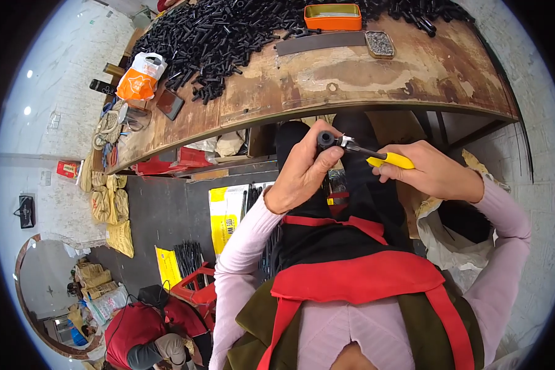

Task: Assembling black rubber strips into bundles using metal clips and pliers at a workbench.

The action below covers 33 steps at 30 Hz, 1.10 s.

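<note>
Along the left edge of the tabletop point(259, 92) stands an orange-and-white bag point(139, 84), with a dark flat slab point(169, 104), perhaps a phone, just to its right. From there a big pile point(213, 46) of short black pieces spreads along the far edge.

Below the near edge, over the lap, the left hand point(303, 168) is closed around a black tube point(325, 139), its round open end facing up. On the tabletop, near the far edge, lie a grey strip point(327, 44) and, beyond it, an orange tray point(333, 17). A small pale bit point(346, 142) shows right beside the tube, at the tip of a yellow-handled tool point(394, 161). A dish point(380, 44) of grey bits sits by the strip's right end. The right hand point(430, 170) is clamped on the tool's handle.

Work on this tube looks under way and unfinished, since the tool is up against it or nearly so; contact is too small to tell. Whether the pile is done or waiting, I cannot say.
</note>
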{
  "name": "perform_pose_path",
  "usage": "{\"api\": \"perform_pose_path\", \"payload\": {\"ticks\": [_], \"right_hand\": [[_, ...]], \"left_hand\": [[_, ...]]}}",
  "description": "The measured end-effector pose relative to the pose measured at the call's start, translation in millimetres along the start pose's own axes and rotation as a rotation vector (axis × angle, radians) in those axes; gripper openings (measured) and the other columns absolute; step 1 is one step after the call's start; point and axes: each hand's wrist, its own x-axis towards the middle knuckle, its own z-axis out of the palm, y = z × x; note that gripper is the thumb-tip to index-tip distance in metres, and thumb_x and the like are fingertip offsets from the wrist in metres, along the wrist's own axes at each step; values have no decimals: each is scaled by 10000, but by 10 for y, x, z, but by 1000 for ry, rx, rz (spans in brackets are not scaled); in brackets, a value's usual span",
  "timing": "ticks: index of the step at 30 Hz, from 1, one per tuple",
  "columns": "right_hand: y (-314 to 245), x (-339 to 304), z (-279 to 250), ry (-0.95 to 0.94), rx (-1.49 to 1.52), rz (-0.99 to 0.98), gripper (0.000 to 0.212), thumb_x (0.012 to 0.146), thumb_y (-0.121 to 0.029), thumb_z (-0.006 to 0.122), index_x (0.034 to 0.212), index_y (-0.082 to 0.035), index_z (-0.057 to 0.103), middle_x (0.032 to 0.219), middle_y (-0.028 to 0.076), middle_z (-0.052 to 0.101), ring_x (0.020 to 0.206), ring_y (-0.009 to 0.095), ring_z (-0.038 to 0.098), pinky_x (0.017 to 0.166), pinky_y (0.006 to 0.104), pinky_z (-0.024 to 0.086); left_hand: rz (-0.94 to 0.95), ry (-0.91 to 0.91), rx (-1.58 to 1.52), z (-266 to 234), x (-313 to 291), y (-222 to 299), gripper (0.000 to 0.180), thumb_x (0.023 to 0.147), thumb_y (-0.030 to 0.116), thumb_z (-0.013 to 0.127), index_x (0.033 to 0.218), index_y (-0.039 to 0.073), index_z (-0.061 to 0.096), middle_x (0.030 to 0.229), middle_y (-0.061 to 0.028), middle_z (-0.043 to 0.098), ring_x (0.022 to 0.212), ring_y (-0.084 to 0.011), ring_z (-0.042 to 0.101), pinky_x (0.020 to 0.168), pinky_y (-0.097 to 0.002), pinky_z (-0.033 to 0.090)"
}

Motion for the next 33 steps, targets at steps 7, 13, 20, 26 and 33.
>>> {"api": "perform_pose_path", "payload": {"ticks": [7, 13, 20, 26, 33], "right_hand": [[-164, 58, 156, -54, 247, 238, 335, 982, -323, 560, 860, -11, 564, 649, 44, 578, 541, 141, 484, 549, 322, 405], [81, 216, 144, -39, -14, 133, 334, 956, -330, 609, 907, -4, 561, 670, 158, 554, 605, 321, 522, 599, 395, 427], [900, 945, -792, 670, -770, -183, 284, 721, -47, 653, 1004, -36, 634, 900, 143, 650, 851, 357, 630, 738, 426, 498], [1355, 1488, -1421, 715, -984, -161, 180, 776, -89, 582, 945, -58, 632, 866, 127, 650, 831, 335, 641, 714, 438, 502], [1386, 1560, -1463, 646, -879, -55, 216, 791, -107, 573, 982, -51, 658, 866, 144, 667, 834, 355, 647, 701, 444, 506]], "left_hand": [[-16, 40, 3, -75, -84, -23, 180, 988, 176, 563, 1038, 18, 493, 776, -28, 487, 697, -97, 421, 613, -255, 372], [37, 79, -78, -48, -77, -115, 210, 1006, 186, 505, 1112, 6, 523, 766, -4, 463, 657, -76, 392, 598, -232, 338], [21, 454, -319, -154, 196, -316, 212, 1027, 137, 465, 1158, -16, 532, 755, 29, 441, 646, -50, 381, 576, -210, 340], [-107, 223, -172, -101, 337, -468, 236, 1017, 161, 485, 1169, -10, 546, 773, 26, 445, 679, -59, 390, 612, -214, 349], [-138, 191, -158, -88, 432, -541, 230, 1006, 186, 531, 1166, 27, 575, 775, 37, 431, 691, -57, 381, 615, -216, 339]]}}
